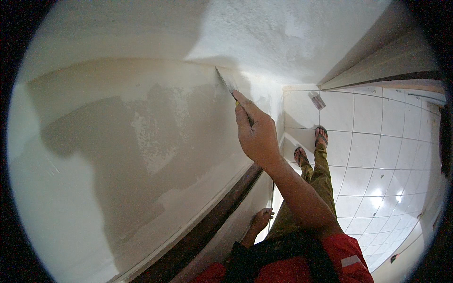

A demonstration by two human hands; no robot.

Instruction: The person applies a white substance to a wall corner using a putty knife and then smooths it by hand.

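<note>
My right hand (257,134) reaches up and grips a putty knife (225,82), its thumb and fingers closed round the handle. The thin metal blade points up and left, its tip at or close to the seam where two wall faces meet. Most of the handle is hidden in the hand. Beside it spreads a white wall (71,188) with uneven smears and rough patches of filler (153,137). My left hand (262,220) is low by the wall below a dark wooden strip (212,212), its fingers loosely bent and slightly apart, with nothing visible in them.
White tiles cover the floor (363,151), where my sandalled feet (321,137) stand near the wall. A small rectangular block (317,101) lies beyond my feet. At the upper right rises a pale panel with a dark lower edge (391,78). Shadows fall across the wall.
</note>
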